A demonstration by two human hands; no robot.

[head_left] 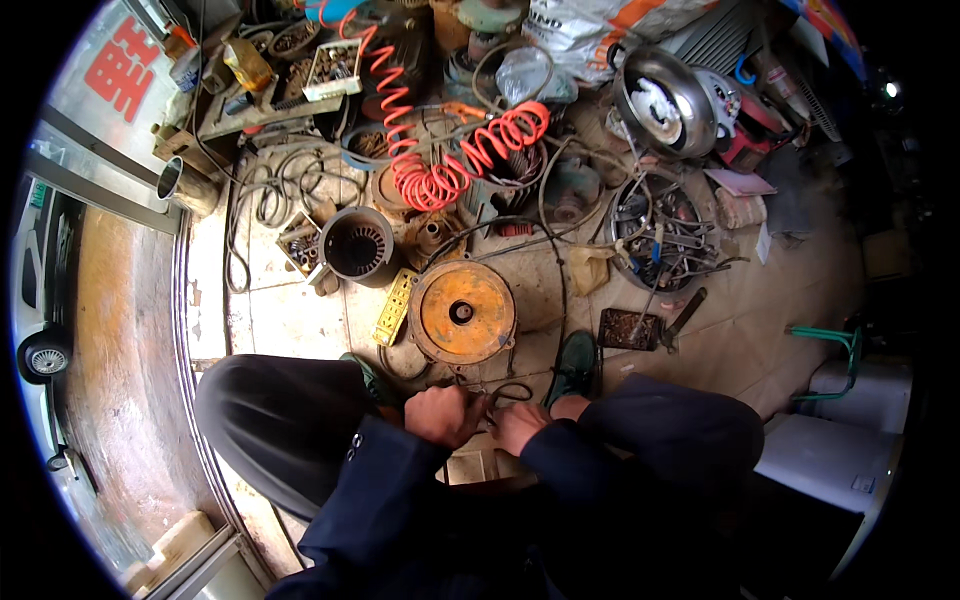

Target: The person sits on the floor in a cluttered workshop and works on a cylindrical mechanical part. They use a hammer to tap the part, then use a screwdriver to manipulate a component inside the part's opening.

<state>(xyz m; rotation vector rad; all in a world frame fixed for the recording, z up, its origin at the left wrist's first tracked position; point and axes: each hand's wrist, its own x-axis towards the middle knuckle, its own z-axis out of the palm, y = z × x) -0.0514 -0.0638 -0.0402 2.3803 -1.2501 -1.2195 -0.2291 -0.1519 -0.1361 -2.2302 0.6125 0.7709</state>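
Note:
My left hand [440, 415] and my right hand [520, 426] are close together between my knees, fingers curled inward. A dark cable [513, 390] makes a small loop just beyond them and runs into the gap between the hands; both appear closed on it. Its end is hidden by my fingers. Just past the hands stands a round motor housing [445, 318] with a rusty orange top and a hole in its centre. To its left lies a yellow power strip [394, 308].
Beyond sit a hollow stator [358, 247], a coiled red air hose [430, 185] and a round tray of tools [655, 235]. A hammer [684, 318] rests beside a dark rectangular tray [630, 329] at right. A metal pan [665, 105] is farther back.

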